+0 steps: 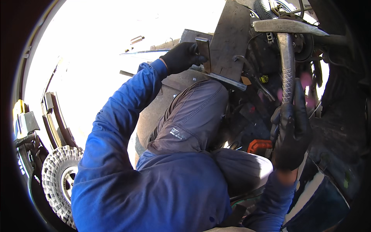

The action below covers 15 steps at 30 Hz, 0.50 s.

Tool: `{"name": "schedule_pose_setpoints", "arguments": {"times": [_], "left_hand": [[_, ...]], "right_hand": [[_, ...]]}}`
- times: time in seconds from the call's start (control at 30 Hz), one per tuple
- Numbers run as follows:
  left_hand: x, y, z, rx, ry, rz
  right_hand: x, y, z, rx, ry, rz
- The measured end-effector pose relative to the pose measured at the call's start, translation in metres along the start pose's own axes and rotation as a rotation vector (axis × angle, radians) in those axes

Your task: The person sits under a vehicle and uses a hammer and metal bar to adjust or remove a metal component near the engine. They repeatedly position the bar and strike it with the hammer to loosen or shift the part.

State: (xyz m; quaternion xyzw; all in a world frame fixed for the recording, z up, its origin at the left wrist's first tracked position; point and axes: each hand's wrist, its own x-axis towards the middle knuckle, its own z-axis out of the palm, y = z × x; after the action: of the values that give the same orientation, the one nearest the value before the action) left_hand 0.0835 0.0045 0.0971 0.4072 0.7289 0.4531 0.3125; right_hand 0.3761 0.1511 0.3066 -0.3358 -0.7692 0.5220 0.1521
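Observation:
My left hand (181,58), in a black glove, is closed around a short flat metal bar (203,54) standing on end. The bar's lower end meets a longer flat metal strip (230,82), and together they look like a T; whether they are joined I cannot tell. Behind them lies a wide dark plank-like plate (230,38). On the right, my gloved right hand (291,135) grips the textured handle of a metal chipping hammer (286,58). Its head is up, above and to the right of the bar, and apart from it.
An orange-handled tool (259,145) lies by my right knee. At upper right are a small tyre (264,8) and dark machine parts, with a small yellow piece (264,79) below. A knobbly-tyred wheel (50,181) stands at lower left. Bright sunlight washes out the ground at upper left.

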Motion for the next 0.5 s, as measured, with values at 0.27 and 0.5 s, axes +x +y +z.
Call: {"name": "schedule_pose_setpoints", "arguments": {"times": [0.27,0.5], "left_hand": [[0.01,0.011,0.008,0.159,-0.072,0.143],[0.01,0.019,0.014,0.283,-0.099,0.157]], "right_hand": [[0.003,0.02,0.006,-0.112,-0.139,0.062],[0.007,0.024,0.008,-0.188,-0.231,-0.061]]}}
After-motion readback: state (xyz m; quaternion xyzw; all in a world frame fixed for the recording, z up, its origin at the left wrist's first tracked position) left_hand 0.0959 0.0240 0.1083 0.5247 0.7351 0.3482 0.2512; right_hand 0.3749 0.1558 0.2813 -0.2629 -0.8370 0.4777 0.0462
